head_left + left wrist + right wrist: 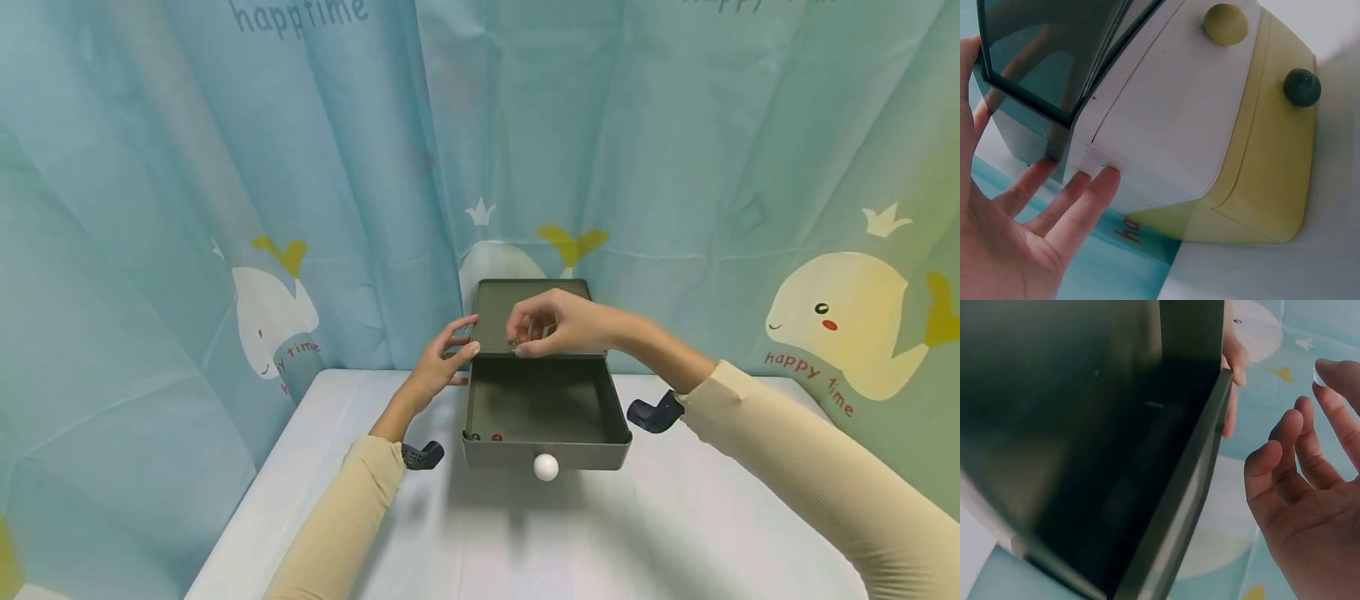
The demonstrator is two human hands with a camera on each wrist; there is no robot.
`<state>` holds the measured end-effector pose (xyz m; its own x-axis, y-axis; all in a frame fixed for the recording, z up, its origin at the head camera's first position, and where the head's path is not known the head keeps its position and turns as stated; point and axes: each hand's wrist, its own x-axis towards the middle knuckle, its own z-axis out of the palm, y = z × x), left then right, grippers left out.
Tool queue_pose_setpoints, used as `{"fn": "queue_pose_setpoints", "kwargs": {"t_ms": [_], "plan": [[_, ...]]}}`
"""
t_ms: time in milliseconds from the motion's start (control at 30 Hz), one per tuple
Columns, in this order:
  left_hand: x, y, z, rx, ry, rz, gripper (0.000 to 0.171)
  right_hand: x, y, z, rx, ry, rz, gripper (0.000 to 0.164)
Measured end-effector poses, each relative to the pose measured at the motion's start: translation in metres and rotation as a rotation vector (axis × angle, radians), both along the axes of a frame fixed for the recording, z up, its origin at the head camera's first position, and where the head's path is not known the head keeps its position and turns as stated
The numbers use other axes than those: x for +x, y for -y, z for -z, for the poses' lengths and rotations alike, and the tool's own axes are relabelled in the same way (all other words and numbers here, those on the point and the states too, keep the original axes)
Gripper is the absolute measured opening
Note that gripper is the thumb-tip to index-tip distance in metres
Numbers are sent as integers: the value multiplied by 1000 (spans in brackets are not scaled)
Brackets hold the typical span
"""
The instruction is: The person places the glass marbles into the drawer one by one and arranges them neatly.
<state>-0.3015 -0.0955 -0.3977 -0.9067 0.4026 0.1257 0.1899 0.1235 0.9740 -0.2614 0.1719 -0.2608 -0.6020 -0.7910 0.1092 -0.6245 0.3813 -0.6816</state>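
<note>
A small cabinet (pixel 493 304) with a dark green top stands on the table, its dark green drawer (pixel 588 456) pulled out. Over the drawer's back edge, my right hand (pixel 562 323) pinches a small clear glassy piece (pixel 1318 377), seemingly a marble, between thumb and index finger. Its other fingers are loosely bent. My left hand (pixel 435 362) rests against the cabinet's left side with spread, fairly straight fingers (pixel 1088 200), the thumb near the top edge. A green marble (pixel 475 436) and a red marble (pixel 497 437) lie at the drawer's front left.
A white knob (pixel 546 467) is on the pulled-out drawer's front. Below it are a white drawer (pixel 1166 106) with a yellow knob (pixel 1225 24) and a yellow drawer (pixel 1272 144) with a dark green knob (pixel 1302 87). A whale-print curtain (pixel 360 167) hangs behind the white table (pixel 570 550).
</note>
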Motion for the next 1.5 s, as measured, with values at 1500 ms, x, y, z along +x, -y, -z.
{"fn": "queue_pose_setpoints", "kwargs": {"t_ms": [1500], "plan": [[1,-1,1,-5,-35,-17,53,-6,24,18,-1,49,-111,12]]}}
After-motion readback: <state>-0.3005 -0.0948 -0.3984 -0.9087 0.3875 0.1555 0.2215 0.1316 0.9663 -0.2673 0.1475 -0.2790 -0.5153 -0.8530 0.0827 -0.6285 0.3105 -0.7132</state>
